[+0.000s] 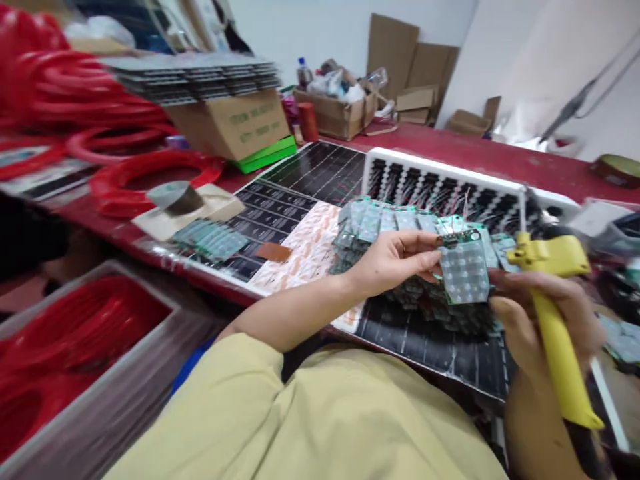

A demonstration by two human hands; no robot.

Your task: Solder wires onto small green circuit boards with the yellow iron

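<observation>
My left hand (395, 260) pinches the left edge of a small green circuit board (465, 272), whose clear cover shows rows of round domes. My right hand (555, 320) is wrapped round a yellow soldering gun (555, 333), its thin metal tip upward. The right fingertips are at the board's right edge; I cannot tell whether they grip it too. Below and behind lies a heap of similar boards (370, 227) with thin wires. Beyond it stands a white foam tray (500, 179) with rows of dark slots and many wires.
Solar panels (400, 333) lie under the heap on the red table (430, 143). At left are more boards (210, 239), a brown piece (273, 252), a tape roll (175, 197) and red rings (150, 177). Cartons (235, 127) stand behind; a crate (125, 360) is below left.
</observation>
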